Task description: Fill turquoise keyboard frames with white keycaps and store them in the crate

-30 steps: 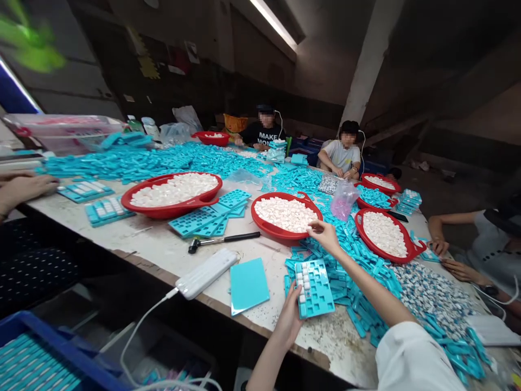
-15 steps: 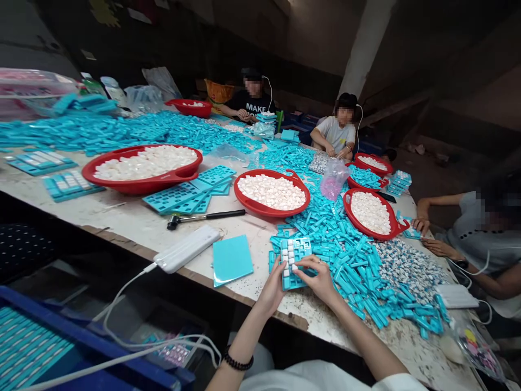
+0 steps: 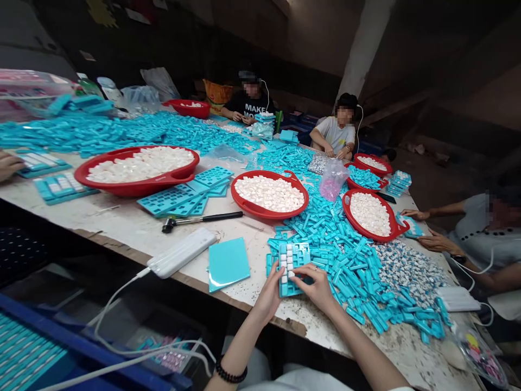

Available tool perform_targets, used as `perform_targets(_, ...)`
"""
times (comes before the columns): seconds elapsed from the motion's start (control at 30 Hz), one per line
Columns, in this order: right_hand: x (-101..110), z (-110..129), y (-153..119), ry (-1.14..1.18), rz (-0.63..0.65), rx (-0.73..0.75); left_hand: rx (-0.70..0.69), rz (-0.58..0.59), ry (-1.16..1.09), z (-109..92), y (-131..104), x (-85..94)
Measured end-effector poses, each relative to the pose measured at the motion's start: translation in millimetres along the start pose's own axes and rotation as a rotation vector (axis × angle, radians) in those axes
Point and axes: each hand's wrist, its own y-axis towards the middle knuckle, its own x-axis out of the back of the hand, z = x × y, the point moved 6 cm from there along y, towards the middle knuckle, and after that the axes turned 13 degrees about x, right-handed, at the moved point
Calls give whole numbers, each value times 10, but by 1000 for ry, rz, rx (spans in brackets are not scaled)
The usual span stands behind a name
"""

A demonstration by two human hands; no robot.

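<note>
In the head view, a small blue plastic key panel (image 3: 301,252) is held tilted over the near table edge, with two columns of white square keys on its left side and open blue sockets on its right. My left hand (image 3: 266,296) is closed around the panel's left edge. With thumb and forefinger, my right hand (image 3: 318,287) pinches a white key (image 3: 291,275) at the second column; whether it is fully seated I cannot tell. A flat blue plate (image 3: 229,264) lies to the left of my hands.
Red bowls of white keys (image 3: 269,195) stand beyond the panel. Loose blue strips (image 3: 354,271) heap up on the right. A rubber-headed hammer (image 3: 203,218) and a white power bank (image 3: 183,252) lie left. Co-workers sit around the table; one person's hand (image 3: 8,165) shows far left.
My right fingertips have moved slightly down the second column of the panel. A co-worker's hand has come into view at the far left. The camera view has shifted a little.
</note>
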Motion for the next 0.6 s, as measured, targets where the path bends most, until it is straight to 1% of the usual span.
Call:
perform_targets(0.13, -1, 4, -10, -5, 16, 18, 12, 20, -19, -17, -21, -44)
perform_targets(0.23, 0, 9, -12, -44, 30, 38, 12, -1, -12, -10, -5, -24)
perform_targets(0.3, 1, 20, -7, -71, 44, 62, 2, -19, 33, 7, 16, 1)
perform_targets(0.47, -5, 48, -5, -102, 84, 125, -149, -103, 209, -4, 36, 54)
perform_targets(0.53, -2, 42, -20, -99, 77, 125, -174, -110, 259, -8, 27, 40)
perform_targets(0.6, -1, 28, -42, -91, 65, 115, -169, -100, 308, -12, 13, 10)
